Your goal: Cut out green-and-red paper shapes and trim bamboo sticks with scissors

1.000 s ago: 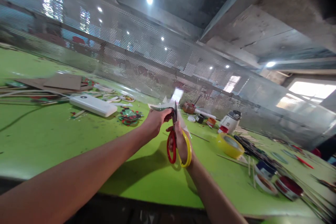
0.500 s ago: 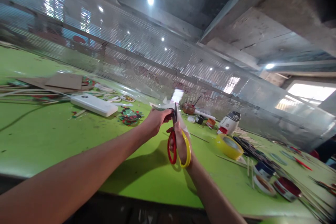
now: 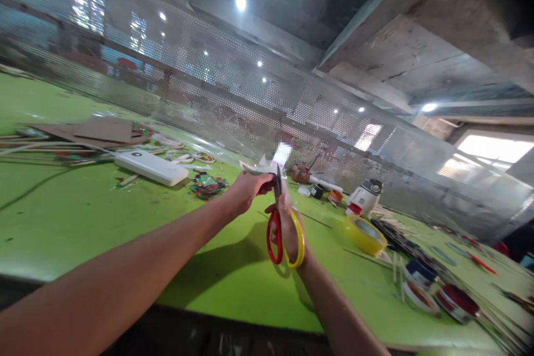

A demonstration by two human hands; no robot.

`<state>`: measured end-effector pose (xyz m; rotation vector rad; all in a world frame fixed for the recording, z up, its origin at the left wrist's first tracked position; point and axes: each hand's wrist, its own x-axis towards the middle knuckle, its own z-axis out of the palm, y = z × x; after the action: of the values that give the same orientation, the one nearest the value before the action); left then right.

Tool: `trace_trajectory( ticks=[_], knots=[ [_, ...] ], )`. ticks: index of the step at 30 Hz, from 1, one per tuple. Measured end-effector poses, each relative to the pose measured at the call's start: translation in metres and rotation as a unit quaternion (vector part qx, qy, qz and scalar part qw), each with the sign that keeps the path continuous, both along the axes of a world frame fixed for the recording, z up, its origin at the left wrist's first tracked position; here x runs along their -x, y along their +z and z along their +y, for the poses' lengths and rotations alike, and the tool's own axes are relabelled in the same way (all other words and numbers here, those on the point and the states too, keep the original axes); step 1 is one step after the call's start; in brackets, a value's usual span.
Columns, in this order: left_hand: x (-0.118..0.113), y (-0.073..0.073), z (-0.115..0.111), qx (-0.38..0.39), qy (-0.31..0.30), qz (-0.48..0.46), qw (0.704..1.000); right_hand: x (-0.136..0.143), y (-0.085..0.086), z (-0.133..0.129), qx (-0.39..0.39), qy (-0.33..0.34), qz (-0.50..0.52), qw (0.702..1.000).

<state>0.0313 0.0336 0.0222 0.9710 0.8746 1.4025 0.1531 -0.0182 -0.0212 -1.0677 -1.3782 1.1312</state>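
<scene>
My right hand point(image 3: 288, 228) is closed around a pair of scissors point(image 3: 297, 242) with one red and one yellow handle loop. Their dark blades point away from me and meet a pale sheet of paper point(image 3: 254, 168). My left hand point(image 3: 251, 186) pinches the near edge of that sheet, just left of the blades. Part of the paper hangs behind my right hand, and its far end is partly hidden. Both hands are held above the green table point(image 3: 233, 289).
Left of my hands lie a white power bank point(image 3: 151, 167), a shiny red-green bundle point(image 3: 207, 184) and cardboard point(image 3: 104, 129) on sticks. To the right are a yellow tape roll point(image 3: 365, 235), a white bottle point(image 3: 364, 197) and paint pots point(image 3: 456, 301). A mesh screen point(image 3: 233, 105) stands behind.
The view has shifted very slightly. Both hands, the scissors and the paper keep nearly the same positions.
</scene>
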Motion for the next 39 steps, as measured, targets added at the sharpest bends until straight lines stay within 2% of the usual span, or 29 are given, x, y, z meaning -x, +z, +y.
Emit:
trace_trajectory(
  ticks=[5, 9, 17, 25, 32, 39],
  knots=[
    [0.004, -0.007, 0.013, -0.024, -0.024, 0.019, 0.999, 0.0, 0.001, 0.001, 0.021, 0.03, 0.023, 0.999],
    [0.011, -0.005, 0.014, -0.015, -0.048, 0.03, 0.998, -0.003, 0.001, 0.003, 0.013, 0.06, 0.036, 0.997],
    [0.013, -0.002, 0.014, -0.012, -0.059, 0.021, 0.998, -0.002, -0.002, 0.004, 0.015, 0.055, 0.033, 0.998],
    [0.009, -0.003, 0.01, -0.035, -0.041, 0.068, 0.996, -0.004, -0.005, 0.013, -0.047, 0.035, -0.013, 0.998],
    [0.013, -0.002, 0.011, -0.022, -0.063, 0.081, 0.994, -0.002, 0.005, 0.002, 0.014, 0.042, 0.011, 0.999],
    [0.015, -0.001, 0.013, 0.003, -0.069, 0.082, 0.994, -0.001, 0.004, 0.001, 0.026, 0.041, 0.026, 0.998]
  ],
)
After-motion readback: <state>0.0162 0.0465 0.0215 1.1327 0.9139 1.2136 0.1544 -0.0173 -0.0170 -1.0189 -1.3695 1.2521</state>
